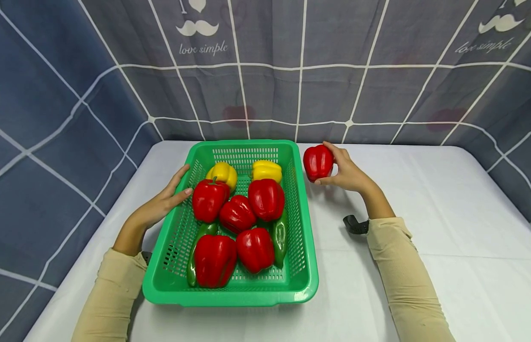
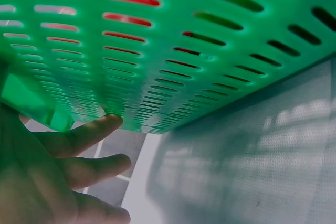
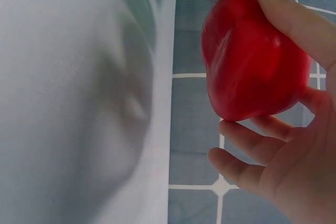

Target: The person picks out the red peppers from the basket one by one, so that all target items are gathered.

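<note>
My right hand (image 1: pixel 344 171) grips a red bell pepper (image 1: pixel 318 163) between thumb and fingers, just right of the basket's far right corner. In the right wrist view the pepper (image 3: pixel 252 59) is held off the white table, its shadow falling there. The left hand (image 1: pixel 161 203) touches the left side of a green plastic basket (image 1: pixel 310 251), fingers extended along its rim and outer wall. Inside the basket lie several red bell peppers (image 1: pixel 266 199), two yellow bell peppers (image 1: pixel 266 171) toward the far end, and two long green peppers (image 1: pixel 280 241) near the sides.
The white-covered table (image 1: pixel 462 237) extends right of the basket. A dark grey checked curtain (image 1: pixel 269 95) stands behind and at both sides. Each wrist carries a black mount (image 1: pixel 355 225) near the cuff.
</note>
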Tool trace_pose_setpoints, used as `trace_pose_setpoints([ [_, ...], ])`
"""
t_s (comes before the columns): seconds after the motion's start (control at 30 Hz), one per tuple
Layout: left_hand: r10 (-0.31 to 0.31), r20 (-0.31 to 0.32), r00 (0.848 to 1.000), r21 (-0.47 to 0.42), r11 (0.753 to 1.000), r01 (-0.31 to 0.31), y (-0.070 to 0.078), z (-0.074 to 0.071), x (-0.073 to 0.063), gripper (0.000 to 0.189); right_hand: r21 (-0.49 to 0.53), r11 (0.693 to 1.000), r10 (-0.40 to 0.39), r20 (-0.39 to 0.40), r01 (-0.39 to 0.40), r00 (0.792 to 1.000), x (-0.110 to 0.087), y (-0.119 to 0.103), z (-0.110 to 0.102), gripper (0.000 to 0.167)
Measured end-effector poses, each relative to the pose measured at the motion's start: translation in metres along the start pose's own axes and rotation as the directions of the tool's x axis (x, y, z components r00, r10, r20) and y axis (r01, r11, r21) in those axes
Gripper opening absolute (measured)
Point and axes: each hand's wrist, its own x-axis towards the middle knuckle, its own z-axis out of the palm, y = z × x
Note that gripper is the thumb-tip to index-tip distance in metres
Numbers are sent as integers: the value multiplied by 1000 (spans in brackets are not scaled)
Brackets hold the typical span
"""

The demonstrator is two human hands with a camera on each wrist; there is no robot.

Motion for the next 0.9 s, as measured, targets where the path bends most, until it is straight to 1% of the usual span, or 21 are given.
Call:
trace_pose_setpoints([
  [0.43,1,0,1000,-10,1000,-1,0,0,0,68,1,1000,24,44,-24,999,3,5,10,101],
  [0.67,5,0,1000,-10,1000,-5,-1,0,0,68,-32,999,18,63,-16,998,4,8,14,100],
  [0.9,0,0,1000,-9,1000,0,0,0,0,68,-35,999,16,65,-14,998,4,9,15,101],
])
